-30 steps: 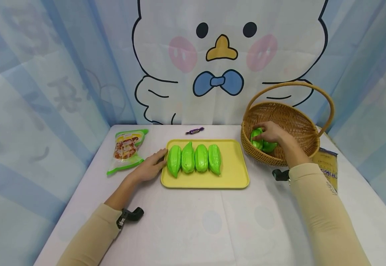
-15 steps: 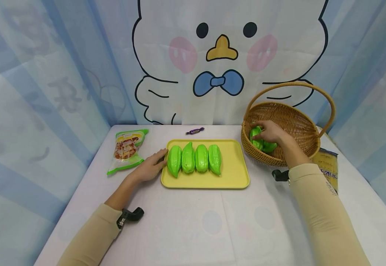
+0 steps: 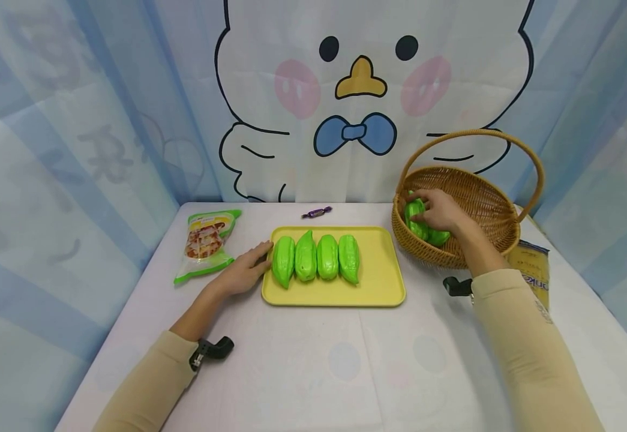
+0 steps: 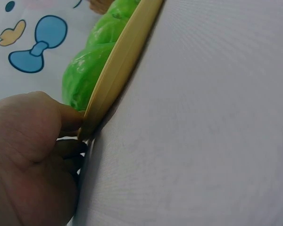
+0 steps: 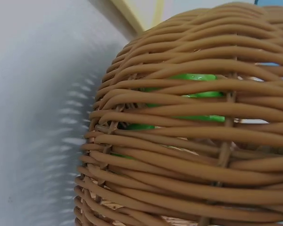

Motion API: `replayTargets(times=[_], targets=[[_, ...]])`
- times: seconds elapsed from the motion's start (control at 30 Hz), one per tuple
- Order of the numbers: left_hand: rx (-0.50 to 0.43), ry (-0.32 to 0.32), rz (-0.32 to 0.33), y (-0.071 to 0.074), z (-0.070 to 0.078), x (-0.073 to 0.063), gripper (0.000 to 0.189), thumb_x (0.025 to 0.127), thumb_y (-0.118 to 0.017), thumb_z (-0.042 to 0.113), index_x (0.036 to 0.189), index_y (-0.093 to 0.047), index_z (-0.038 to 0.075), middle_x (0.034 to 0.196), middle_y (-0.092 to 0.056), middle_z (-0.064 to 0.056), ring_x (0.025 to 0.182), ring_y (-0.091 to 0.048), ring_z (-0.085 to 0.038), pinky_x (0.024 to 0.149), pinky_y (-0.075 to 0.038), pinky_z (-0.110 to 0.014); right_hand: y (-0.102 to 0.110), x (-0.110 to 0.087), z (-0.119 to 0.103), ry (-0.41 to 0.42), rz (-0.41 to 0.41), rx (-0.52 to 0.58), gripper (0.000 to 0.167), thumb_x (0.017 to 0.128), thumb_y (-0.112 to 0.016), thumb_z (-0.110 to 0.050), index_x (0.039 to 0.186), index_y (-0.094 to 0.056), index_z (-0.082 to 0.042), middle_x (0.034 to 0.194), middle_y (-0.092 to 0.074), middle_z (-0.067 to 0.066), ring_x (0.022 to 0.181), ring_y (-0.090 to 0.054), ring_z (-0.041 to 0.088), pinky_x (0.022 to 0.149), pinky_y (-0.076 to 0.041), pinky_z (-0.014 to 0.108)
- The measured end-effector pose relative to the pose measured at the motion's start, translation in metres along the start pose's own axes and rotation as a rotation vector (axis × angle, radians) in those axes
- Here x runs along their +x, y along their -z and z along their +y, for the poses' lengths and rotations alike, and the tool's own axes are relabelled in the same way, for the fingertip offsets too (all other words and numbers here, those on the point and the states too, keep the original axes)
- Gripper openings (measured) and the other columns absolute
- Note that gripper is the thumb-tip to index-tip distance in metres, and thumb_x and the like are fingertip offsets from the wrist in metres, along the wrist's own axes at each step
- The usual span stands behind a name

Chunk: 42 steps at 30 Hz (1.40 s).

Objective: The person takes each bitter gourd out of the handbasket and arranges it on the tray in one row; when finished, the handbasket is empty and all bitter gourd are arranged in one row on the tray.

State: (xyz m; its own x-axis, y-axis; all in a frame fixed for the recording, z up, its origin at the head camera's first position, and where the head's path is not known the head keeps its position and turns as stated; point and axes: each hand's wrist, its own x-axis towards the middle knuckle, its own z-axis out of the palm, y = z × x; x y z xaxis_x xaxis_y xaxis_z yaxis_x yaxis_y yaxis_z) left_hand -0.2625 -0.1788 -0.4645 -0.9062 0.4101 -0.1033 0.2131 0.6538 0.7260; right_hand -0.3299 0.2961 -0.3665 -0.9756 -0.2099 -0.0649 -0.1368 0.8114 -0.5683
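Glossy, bright-green, elongated vegetable (image 3: 414, 217) in the left part of a wicker basket (image 3: 472, 189), grasped by the person's right hand (image 3: 438, 210). The left hand (image 3: 242, 273), fingers extended, touches the rim of a yellow tray (image 3: 383, 264). Pale-dotted white tablecloth (image 3: 313, 366); blue-and-white cartoon curtain (image 3: 362, 174) behind. The vegetable's long axis runs roughly front to back, its far end toward the curtain.

The head camera looked forward and down from above the white worktop (image 3: 302, 360), taking in the yellow rectangular tray (image 3: 380, 288) and brown wicker basket (image 3: 477, 201). The left wrist camera sat low, tilted, close to the tray's rim; the right wrist camera faced the basket's outer wall closely.
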Motion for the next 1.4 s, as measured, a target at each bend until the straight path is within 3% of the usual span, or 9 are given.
replayTargets(times=[0.23,0.43,0.77,0.93,1.1,1.2,1.3,1.4], targets=[[0.004,0.007,0.004,0.000,0.001,-0.001,0.059,0.114,-0.041,0.028,0.167,-0.022,0.009,0.174,-0.018,-0.016,0.162,-0.012,-0.036,0.133,-0.011,-0.055,0.005,-0.006,-0.007,0.003,0.024,0.002,0.048,0.100,-0.069,-0.009,0.147,-0.057,-0.009,0.161,-0.038,0.026,0.137,-0.044,0.052,0.095,-0.053,0.064],[0.014,0.003,0.005,0.000,0.000,0.000,0.059,0.114,-0.041,0.028,0.167,-0.022,0.008,0.173,-0.018,-0.017,0.162,-0.013,-0.037,0.132,-0.011,-0.056,0.007,-0.011,-0.010,-0.006,0.081,0.048,0.050,0.102,-0.067,-0.009,0.149,-0.054,-0.009,0.160,-0.040,0.027,0.139,-0.044,0.051,0.096,-0.054,0.062],[0.013,-0.010,0.006,0.000,-0.001,0.000,0.059,0.114,-0.040,0.027,0.167,-0.022,0.008,0.173,-0.017,-0.018,0.161,-0.012,-0.038,0.132,-0.010,-0.056,0.019,-0.032,-0.022,0.024,0.261,0.107,0.051,0.103,-0.067,-0.018,0.152,-0.054,-0.016,0.163,-0.037,0.020,0.138,-0.045,0.045,0.084,-0.054,0.046],[0.009,-0.021,0.008,-0.001,-0.002,0.000,0.059,0.114,-0.041,0.026,0.166,-0.022,0.007,0.173,-0.017,-0.019,0.161,-0.012,-0.039,0.132,-0.010,-0.057,0.024,-0.048,-0.030,0.085,0.366,0.161,0.052,0.103,-0.068,-0.023,0.153,-0.054,-0.021,0.159,-0.044,0.014,0.129,-0.052,0.034,0.073,-0.055,0.029],[0.007,-0.018,0.003,0.000,0.000,-0.001,0.059,0.114,-0.041,0.026,0.166,-0.022,0.007,0.173,-0.018,-0.019,0.161,-0.012,-0.039,0.132,-0.010,-0.058,0.024,-0.060,-0.041,0.157,0.455,0.232,0.051,0.102,-0.069,-0.024,0.151,-0.057,-0.025,0.146,-0.053,0.011,0.097,-0.057,0.015,0.065,-0.048,0.019],[0.002,-0.013,0.006,0.001,0.001,-0.001,0.059,0.114,-0.041,0.027,0.166,-0.022,0.007,0.173,-0.018,-0.018,0.161,-0.012,-0.038,0.132,-0.010,-0.057,0.018,-0.064,-0.049,0.254,0.479,0.302,0.050,0.100,-0.072,-0.016,0.148,-0.060,-0.019,0.148,-0.053,0.010,0.097,-0.057,0.008,0.068,-0.050,0.014],[0.006,-0.013,0.007,0.001,0.000,-0.001,0.059,0.114,-0.041,0.027,0.166,-0.023,0.007,0.173,-0.018,-0.018,0.161,-0.013,-0.038,0.132,-0.010,-0.057,0.010,-0.066,-0.058,0.350,0.484,0.362,0.049,0.097,-0.073,-0.006,0.145,-0.062,-0.012,0.149,-0.054,0.010,0.113,-0.054,0.005,0.080,-0.051,0.009],[0.016,-0.016,0.006,0.001,-0.001,-0.001,0.059,0.114,-0.041,0.027,0.166,-0.023,0.007,0.173,-0.018,-0.019,0.161,-0.013,-0.039,0.132,-0.010,-0.057,0.002,-0.068,-0.067,0.394,0.476,0.401,0.049,0.096,-0.073,-0.003,0.144,-0.063,-0.010,0.146,-0.055,0.010,0.119,-0.055,0.006,0.086,-0.052,0.009]])
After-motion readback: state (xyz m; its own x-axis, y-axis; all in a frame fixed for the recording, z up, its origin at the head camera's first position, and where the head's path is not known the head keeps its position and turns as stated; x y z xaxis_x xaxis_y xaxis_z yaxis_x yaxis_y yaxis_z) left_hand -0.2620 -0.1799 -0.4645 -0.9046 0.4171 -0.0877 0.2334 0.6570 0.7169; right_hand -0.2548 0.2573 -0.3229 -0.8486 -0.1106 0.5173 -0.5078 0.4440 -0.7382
